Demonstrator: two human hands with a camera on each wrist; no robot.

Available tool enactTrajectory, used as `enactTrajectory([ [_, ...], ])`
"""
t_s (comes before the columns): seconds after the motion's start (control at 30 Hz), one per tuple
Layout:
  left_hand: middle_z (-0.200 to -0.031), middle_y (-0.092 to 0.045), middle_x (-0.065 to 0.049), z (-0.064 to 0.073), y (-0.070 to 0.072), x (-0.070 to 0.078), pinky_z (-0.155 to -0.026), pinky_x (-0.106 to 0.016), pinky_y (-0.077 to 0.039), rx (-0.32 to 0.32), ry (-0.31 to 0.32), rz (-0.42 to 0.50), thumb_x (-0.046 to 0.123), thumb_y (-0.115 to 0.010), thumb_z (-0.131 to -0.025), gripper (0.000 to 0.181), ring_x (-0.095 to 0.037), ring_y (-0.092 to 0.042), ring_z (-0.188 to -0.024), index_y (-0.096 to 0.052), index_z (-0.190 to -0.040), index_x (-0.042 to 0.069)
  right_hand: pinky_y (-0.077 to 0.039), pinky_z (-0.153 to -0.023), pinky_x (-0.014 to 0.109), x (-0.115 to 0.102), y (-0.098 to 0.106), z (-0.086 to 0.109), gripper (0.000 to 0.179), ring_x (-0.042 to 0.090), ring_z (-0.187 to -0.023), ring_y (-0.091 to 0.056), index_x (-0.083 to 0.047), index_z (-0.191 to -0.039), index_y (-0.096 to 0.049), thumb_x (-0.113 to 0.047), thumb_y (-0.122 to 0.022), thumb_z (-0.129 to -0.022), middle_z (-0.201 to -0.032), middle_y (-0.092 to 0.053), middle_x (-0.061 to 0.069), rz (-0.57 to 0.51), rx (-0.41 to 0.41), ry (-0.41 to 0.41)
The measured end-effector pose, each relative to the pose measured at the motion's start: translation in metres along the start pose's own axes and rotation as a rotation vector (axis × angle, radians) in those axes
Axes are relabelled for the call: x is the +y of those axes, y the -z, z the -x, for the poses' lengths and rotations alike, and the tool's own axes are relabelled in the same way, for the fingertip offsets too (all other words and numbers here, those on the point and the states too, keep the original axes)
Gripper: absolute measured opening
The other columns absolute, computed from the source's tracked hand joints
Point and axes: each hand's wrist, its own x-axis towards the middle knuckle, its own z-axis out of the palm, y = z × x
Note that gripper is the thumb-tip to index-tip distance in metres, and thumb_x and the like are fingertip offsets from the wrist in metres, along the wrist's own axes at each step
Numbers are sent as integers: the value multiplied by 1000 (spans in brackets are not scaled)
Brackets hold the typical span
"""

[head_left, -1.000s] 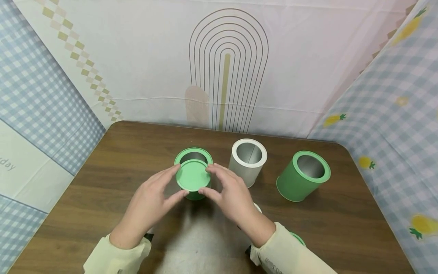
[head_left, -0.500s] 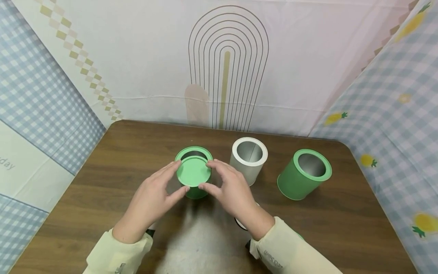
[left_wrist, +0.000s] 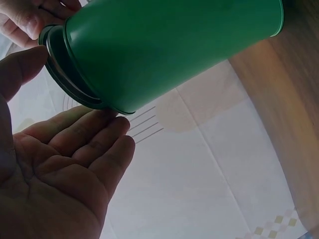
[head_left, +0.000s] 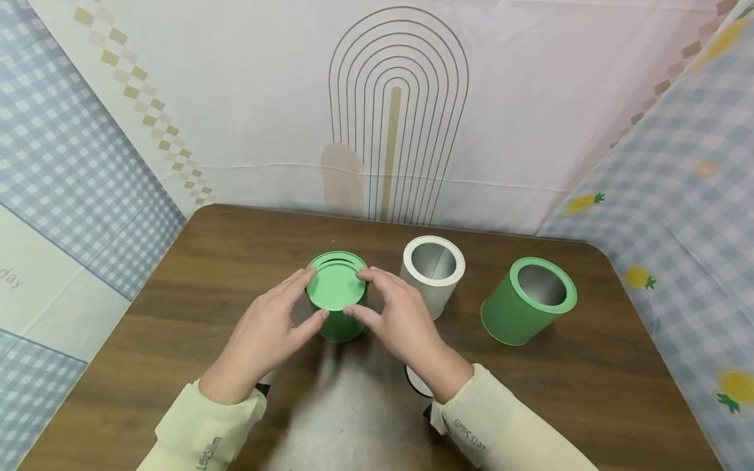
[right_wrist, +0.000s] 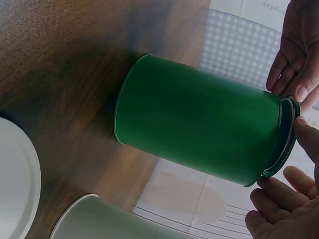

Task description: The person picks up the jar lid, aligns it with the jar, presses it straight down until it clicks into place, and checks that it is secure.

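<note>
Both hands hold a round green lid (head_left: 337,286) over the mouth of an upright green can (head_left: 343,328). My left hand (head_left: 265,330) pinches the lid's left edge between thumb and fingers, and my right hand (head_left: 402,320) pinches its right edge. Part of the can's opening shows as a thin dark slit behind the lid in the head view. From the left wrist, the lid's rim (left_wrist: 56,64) sits tilted at the can's top, with a gap on the thumb side. That same gap appears in the right wrist view, where fingertips of the right hand (right_wrist: 294,199) reach the far rim.
An open white can (head_left: 434,297) stands just right of the hands, and another open green can (head_left: 512,317) stands farther right. Partly under the right forearm lies a white disc with a dark edge (head_left: 417,383). Patterned cloth (head_left: 265,111) hangs behind the wooden table (head_left: 147,314).
Both hands have brought the green lid forward and down onto the green can's mouth. The dark opening visible behind the lid has shrunk to a slit.
</note>
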Motion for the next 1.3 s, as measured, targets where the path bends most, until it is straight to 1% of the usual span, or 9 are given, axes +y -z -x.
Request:
enactTrajectory([
  [0.2, -146, -53, -18, -4, 1, 1, -104, -53, -47, -15, 6, -4, 30, -71, -91, 66, -33, -50, -135, -50, -144, -2, -49, -103, 37, 0, 1, -3, 53, 19, -123, -61, -12, -126, -67, -28, -86, -80, -128, -68, 5, -2, 0, 0],
  [0.43, -147, -51, -20, -8, 0, 0, -102, -53, -48, -27, 18, 5, 29, -70, -91, 66, -34, -51, -135, -49, -146, -2, -49, -104, 37, 1, 1, -6, 54, 20, -124, -61, -11, -128, -66, -28, -85, -81, -129, -67, 5, -6, -10, -14],
  [0.7, -149, -48, -20, -12, -1, -2, -102, -55, -47, -57, 50, 19, 31, -68, -93, 67, -34, -49, -136, -46, -148, 0, -47, -105, 38, 3, 1, -12, 54, 20, -126, -59, -11, -131, -64, -31, -83, -83, -132, -66, 3, 39, -35, -26],
  [0.87, -148, -49, -21, -14, -3, -4, -100, -55, -48, -44, 63, 21, 28, -69, -93, 65, -36, -52, -133, -47, -148, 1, -45, -108, 39, 2, 0, -16, 54, 21, -130, -56, -11, -133, -63, -30, -81, -86, -136, -63, 6, 63, -59, -24],
  [1.0, -144, -53, -22, -13, -5, -7, -98, -56, -50, -25, 72, 11, 25, -71, -92, 63, -38, -54, -130, -50, -146, 0, -44, -109, 40, 1, -1, -18, 49, 22, -133, -54, -9, -132, -63, -27, -77, -89, -139, -61, 7, 70, -67, 0],
  [1.17, -141, -55, -24, -15, -7, -5, -98, -57, -49, -13, 73, 6, 23, -70, -93, 58, -40, -56, -127, -52, -144, 0, -44, -110, 40, 1, -1, -19, 45, 21, -133, -54, -10, -131, -65, -24, -76, -90, -139, -61, 6, 73, -58, -23],
  [1.3, -140, -56, -24, -16, -8, -4, -98, -58, -49, -4, 85, 0, 23, -70, -93, 57, -41, -56, -126, -53, -143, 0, -44, -110, 40, 2, -2, -19, 44, 21, -133, -54, -11, -130, -65, -24, -77, -90, -139, -61, 6, 79, -76, -48],
])
